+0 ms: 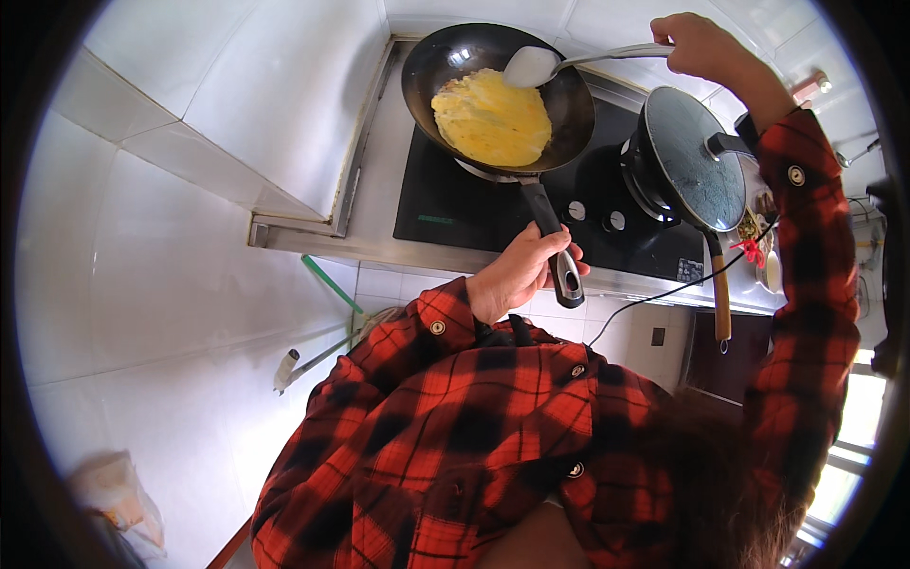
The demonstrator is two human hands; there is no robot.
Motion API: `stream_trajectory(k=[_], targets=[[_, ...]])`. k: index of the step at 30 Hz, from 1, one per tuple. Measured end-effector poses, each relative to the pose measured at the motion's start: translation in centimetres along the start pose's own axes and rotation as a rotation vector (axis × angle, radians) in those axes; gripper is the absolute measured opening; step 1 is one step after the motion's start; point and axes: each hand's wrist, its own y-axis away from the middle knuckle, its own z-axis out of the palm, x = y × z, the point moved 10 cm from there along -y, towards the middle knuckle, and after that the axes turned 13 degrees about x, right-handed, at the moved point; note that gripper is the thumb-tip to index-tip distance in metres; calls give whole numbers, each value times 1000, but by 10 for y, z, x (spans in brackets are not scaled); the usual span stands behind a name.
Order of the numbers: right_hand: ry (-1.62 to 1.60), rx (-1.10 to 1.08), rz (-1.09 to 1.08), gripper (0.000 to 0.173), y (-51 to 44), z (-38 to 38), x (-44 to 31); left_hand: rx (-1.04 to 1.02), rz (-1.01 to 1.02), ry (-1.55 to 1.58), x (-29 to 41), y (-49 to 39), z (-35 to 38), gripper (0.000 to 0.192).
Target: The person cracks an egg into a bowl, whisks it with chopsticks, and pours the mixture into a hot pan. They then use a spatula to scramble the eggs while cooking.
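Observation:
My left hand (522, 269) grips the black handle of a dark wok (572, 117) that sits on the left burner of a black glass cooktop (455, 227). In the wok lies a flat, yellow layer of cooked egg (490, 117), irregular at its edge. My right hand (700, 48), raised at the top right, holds the metal handle of a spatula (530, 67). The broad spatula head is over the far right part of the wok, at the upper edge of the egg; whether it touches the egg I cannot tell.
A second pan with a glass lid (693, 160) stands on the right burner, its wooden handle (721, 299) reaching over the counter's front edge. Two control knobs (576, 210) are between the burners. Small bowls (770, 272) stand at the right. A tiled wall (284, 92) rises on the left. A black cable crosses the counter edge.

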Motion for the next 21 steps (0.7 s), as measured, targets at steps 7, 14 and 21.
stream_trajectory(k=[7, 14, 21], targets=[[131, -251, -270, 20, 7, -38, -54, -86, -14, 15, -10, -10, 11, 23], [8, -665, -152, 19, 0, 0, -87, -100, -8, 58, -18, -7, 3, 21], [124, -475, -481, 20, 7, -7, -152, -88, 25, 31, -18, -7, 0, 21]])
